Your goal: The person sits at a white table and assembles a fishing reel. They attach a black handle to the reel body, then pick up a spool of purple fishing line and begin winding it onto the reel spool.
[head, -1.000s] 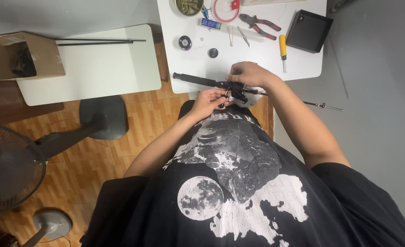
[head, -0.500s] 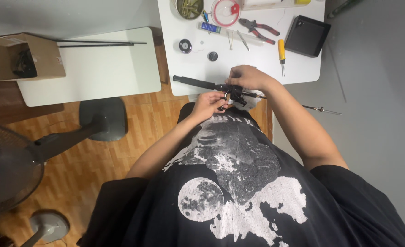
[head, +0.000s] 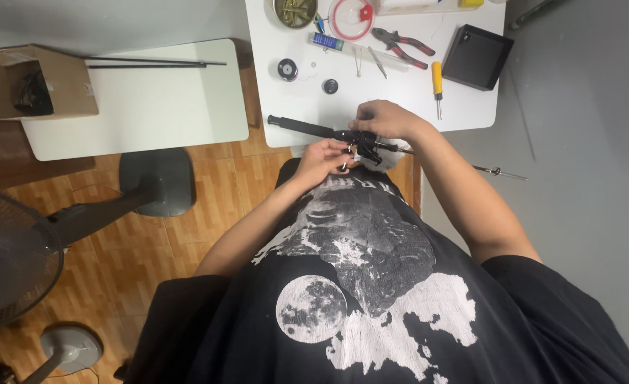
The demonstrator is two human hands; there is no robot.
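A black rod with a small reel-like mechanism [head: 307, 126] lies across the near edge of the white table [head: 400, 92]. My right hand [head: 382, 119] grips the mechanism from above. My left hand [head: 323, 158] pinches a small part at the underside of the same mechanism, just off the table's edge. White cloth or paper [head: 389, 155] shows under my right hand.
On the table lie red-handled pliers [head: 403, 44], a yellow screwdriver [head: 436, 80], a black tray [head: 477, 57], a red-and-white ring [head: 350, 17], a round tin [head: 294, 11], two small black discs [head: 287, 69]. Left: a second table [head: 151, 107] with thin rods, a cardboard box [head: 23, 82], a fan [head: 8, 259].
The view has shifted slightly; both hands stay on the rod's mechanism, with my left fingers working a little lower beneath it.
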